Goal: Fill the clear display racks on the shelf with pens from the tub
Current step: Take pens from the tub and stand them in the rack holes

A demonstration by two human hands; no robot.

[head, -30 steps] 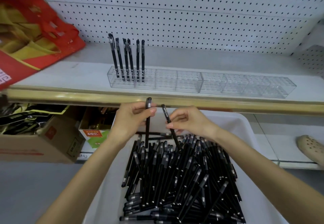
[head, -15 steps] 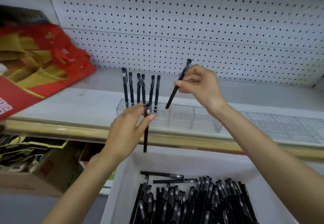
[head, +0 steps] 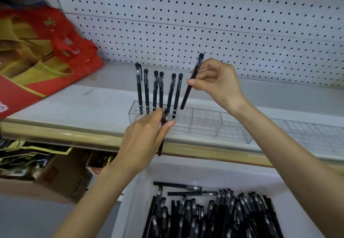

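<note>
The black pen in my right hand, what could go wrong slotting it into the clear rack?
The tilted black pen pinched in the right hand hangs beside six upright black pens and could knock them askew. Holes in the clear plastic rack are hard to see, so its tip may miss.

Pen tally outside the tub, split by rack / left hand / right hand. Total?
Rack pens, upright in rack: 6
Left pen, in left hand: 1
Right pen, in right hand: 1
Total: 8
The tub pile is too dense to count.
</note>
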